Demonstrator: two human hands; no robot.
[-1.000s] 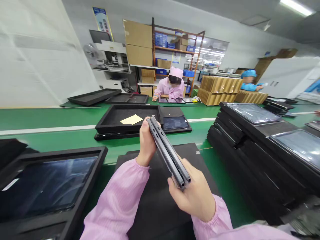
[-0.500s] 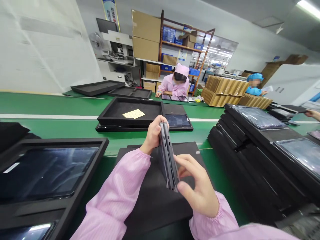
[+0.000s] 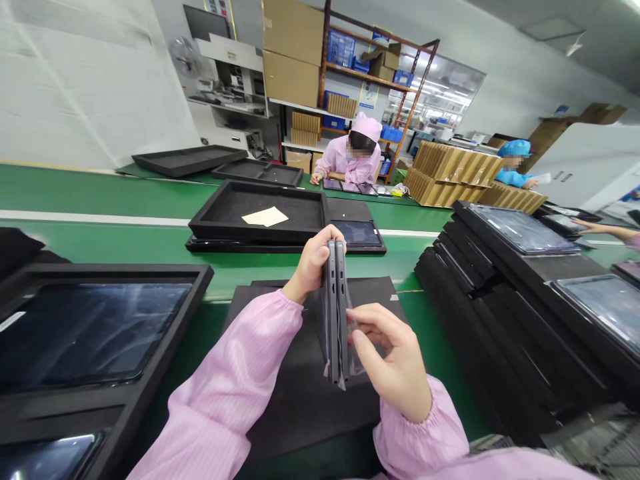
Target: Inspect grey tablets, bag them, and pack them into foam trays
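In the head view, the black foam sheet (image 3: 300, 400) lies on the green bench, and a pair of grey tablets (image 3: 333, 320) is held on edge above it, side by side, their port edges turned up. The left hand (image 3: 315, 263) is clamped around the end of the pair farther from the wearer. The right hand (image 3: 393, 357) is at the pair's right side, thumb and index finger close together against loose clear film (image 3: 356, 365); whether they actually pinch it I cannot tell.

The likeliest mishap, as I judge it, is a slip. Only the left hand seems to carry the weight, at one end, so a sharp pull on the film could swing the near end down or slide one tablet past the other. Slick film between them would make that easier, and a scuffed face or corner could follow.

A tablet dropped off-centre might also strike the tray (image 3: 173, 343) left of the sheet, where another tablet (image 3: 90, 340) lies face up, or the stacked black trays (image 3: 480, 313) to the sheet's right. Film torn unevenly could leave scraps caught in the gap between the pair.
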